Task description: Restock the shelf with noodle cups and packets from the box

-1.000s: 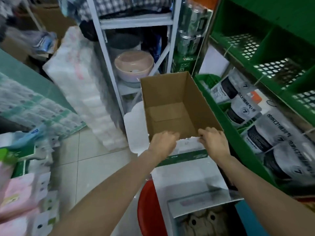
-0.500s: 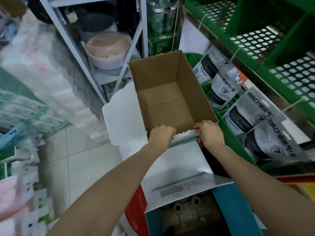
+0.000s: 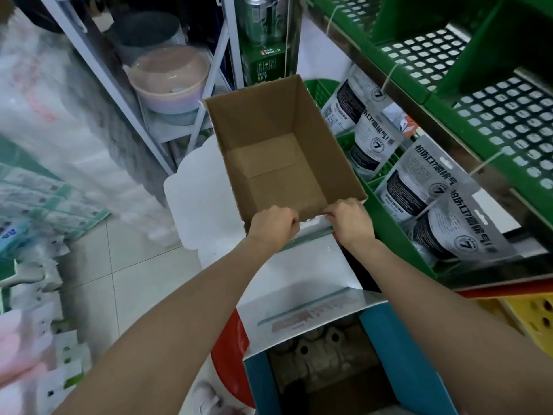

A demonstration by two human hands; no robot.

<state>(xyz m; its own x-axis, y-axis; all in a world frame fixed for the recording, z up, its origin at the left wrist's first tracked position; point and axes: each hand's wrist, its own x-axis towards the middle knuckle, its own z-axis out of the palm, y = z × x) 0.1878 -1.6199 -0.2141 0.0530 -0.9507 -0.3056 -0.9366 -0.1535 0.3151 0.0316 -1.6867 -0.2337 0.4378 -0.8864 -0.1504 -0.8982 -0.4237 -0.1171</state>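
Note:
An open brown cardboard box [image 3: 278, 139] stands in front of me with nothing inside it. My left hand [image 3: 273, 226] grips its near rim, fingers curled over the edge. My right hand [image 3: 350, 223] grips the same rim a little to the right, beside the near flap [image 3: 308, 265]. To the right, the green shelf [image 3: 449, 64] holds grey and black packets [image 3: 425, 190] in its lower green bins. A second box [image 3: 413, 363] with blue sides sits open below my arms, with dim round items inside.
A white metal rack [image 3: 125, 94] with a pink bowl [image 3: 167, 76] stands at the back left. White wrapped bundles [image 3: 45, 94] and stacked packs fill the left side. A red stool [image 3: 230, 354] is under the blue box. Pale floor tiles [image 3: 134, 265] lie between.
The view has dropped and shifted left to right, bringing the box closer. Both hands keep their hold on the near rim of the box.

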